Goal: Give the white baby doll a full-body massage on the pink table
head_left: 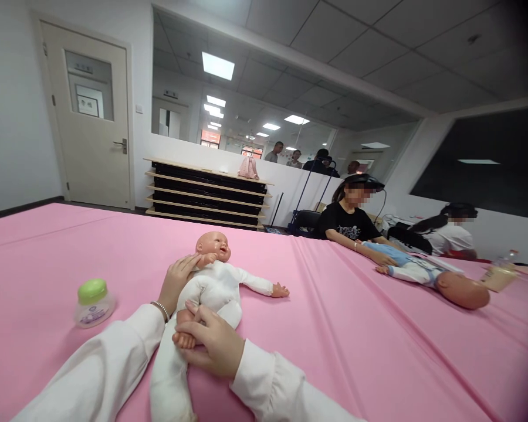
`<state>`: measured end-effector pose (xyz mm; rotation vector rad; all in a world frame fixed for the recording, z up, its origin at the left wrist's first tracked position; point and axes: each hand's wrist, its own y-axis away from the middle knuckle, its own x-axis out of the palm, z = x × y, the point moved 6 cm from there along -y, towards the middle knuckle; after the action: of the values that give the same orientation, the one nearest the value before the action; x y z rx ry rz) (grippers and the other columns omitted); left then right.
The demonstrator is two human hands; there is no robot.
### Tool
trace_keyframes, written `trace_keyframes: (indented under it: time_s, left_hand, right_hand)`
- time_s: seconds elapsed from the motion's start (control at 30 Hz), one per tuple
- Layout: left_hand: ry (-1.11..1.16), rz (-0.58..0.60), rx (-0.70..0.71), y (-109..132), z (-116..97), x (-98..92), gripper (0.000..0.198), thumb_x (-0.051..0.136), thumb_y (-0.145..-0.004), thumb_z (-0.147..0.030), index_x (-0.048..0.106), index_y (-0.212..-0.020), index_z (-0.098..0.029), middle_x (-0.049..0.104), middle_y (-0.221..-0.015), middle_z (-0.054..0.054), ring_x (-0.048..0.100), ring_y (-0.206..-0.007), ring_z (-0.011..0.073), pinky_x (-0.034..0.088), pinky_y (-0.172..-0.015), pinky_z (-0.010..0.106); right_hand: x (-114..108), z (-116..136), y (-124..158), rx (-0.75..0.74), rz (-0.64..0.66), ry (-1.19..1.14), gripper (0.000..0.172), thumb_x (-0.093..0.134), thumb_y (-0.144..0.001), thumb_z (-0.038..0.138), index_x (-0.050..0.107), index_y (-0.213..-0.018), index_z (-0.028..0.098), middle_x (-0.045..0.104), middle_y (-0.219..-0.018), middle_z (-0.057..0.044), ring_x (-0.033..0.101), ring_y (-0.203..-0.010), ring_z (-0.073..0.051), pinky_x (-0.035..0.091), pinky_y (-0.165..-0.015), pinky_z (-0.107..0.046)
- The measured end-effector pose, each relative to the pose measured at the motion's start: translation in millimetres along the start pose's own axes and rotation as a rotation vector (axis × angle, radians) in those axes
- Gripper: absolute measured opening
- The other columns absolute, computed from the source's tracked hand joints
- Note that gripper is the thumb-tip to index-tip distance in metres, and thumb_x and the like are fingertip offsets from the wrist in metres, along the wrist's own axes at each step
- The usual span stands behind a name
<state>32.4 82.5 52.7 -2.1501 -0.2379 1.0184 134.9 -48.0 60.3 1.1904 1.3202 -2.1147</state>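
A baby doll (217, 287) with a white cloth body lies on its back on the pink table cover (334, 351), head away from me. One of its legs is bent up, and my right hand (215, 343) is closed around that lower leg by the foot (185, 340). My left hand (178, 281) rests along the doll's side near its shoulder and hand, fingers stretched out. The doll's other arm reaches out to the right. To the left of my arm stands a small clear jar (94, 313) with a green lid (92, 290).
Across the table at right, a person in a black shirt (349, 223) handles another doll (422, 272) in blue and white. A pump bottle (500, 274) stands beyond that doll's head. Further back are a stacked shelf unit (209, 190) and a door (90, 117).
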Motion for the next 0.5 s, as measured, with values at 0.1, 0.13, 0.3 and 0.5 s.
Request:
trace_keyframes:
  time_s: [0.1,0.13,0.3,0.5]
  left_hand:
    - [0.055,-0.090,-0.115,1.8,7.9,-4.9,0.038,0.041,-0.081,-0.020,0.050,-0.118,-0.021,0.054,-0.122,0.002,0.048,-0.111,0.0160,0.038,-0.098,0.033]
    - [0.062,-0.109,-0.136,2.6,9.3,-6.3,0.039,0.041,-0.080,-0.021,0.050,-0.118,-0.021,0.054,-0.122,0.003,0.048,-0.111,0.0169,0.038,-0.098,0.034]
    - [0.136,-0.195,-0.224,5.5,11.2,-16.8,0.045,0.041,-0.080,-0.023,0.042,-0.125,-0.020,0.050,-0.125,0.005,0.045,-0.116,0.0190,0.036,-0.102,0.036]
    - [0.295,-0.388,-0.587,15.9,39.1,-27.9,0.058,0.049,-0.078,-0.035,0.030,-0.132,-0.022,0.043,-0.131,0.008,0.046,-0.117,0.0205,0.041,-0.098,0.035]
  right_hand:
    - [-39.0,13.0,7.9,0.021,-0.148,-0.027,0.046,0.034,-0.093,0.048,0.059,-0.112,0.015,0.038,-0.102,-0.006,0.023,-0.125,0.002,0.028,-0.113,-0.004]
    - [-55.9,17.8,13.1,0.050,-0.221,-0.023,0.049,0.032,-0.094,0.050,0.061,-0.109,0.013,0.039,-0.101,-0.006,0.025,-0.123,0.003,0.029,-0.111,-0.003]
    - [-125.4,36.3,62.0,0.284,-0.423,0.065,0.048,0.034,-0.094,0.045,0.058,-0.100,0.004,0.042,-0.093,-0.006,0.039,-0.093,0.011,0.037,-0.086,0.007]
    - [-119.4,38.5,149.9,0.502,-0.203,0.134,0.038,0.041,-0.091,0.040,0.056,-0.095,0.005,0.043,-0.087,-0.004,0.041,-0.086,0.013,0.037,-0.080,0.011]
